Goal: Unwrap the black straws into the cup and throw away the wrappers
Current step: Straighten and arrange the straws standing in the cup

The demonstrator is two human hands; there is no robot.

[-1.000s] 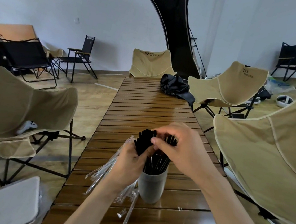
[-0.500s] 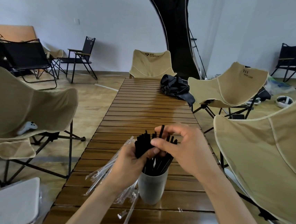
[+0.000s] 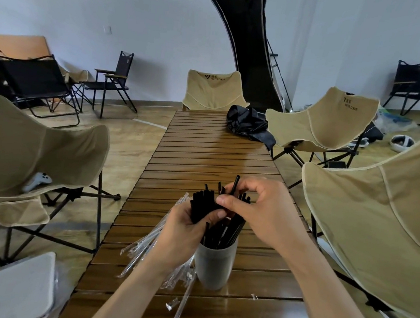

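Pinching one black straw (image 3: 234, 185) near-upright above the cup (image 3: 215, 264), the right hand (image 3: 262, 212) has drawn it higher than half a second ago, while the left hand (image 3: 187, 227) grips the wrapped bundle (image 3: 203, 205) just left, emptied wrappers (image 3: 144, 247) trailing onto the desk (image 3: 212, 154).

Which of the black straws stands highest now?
The single straw pinched in the right hand, above the cup. Its tip rises over the bundle gripped by the left hand.
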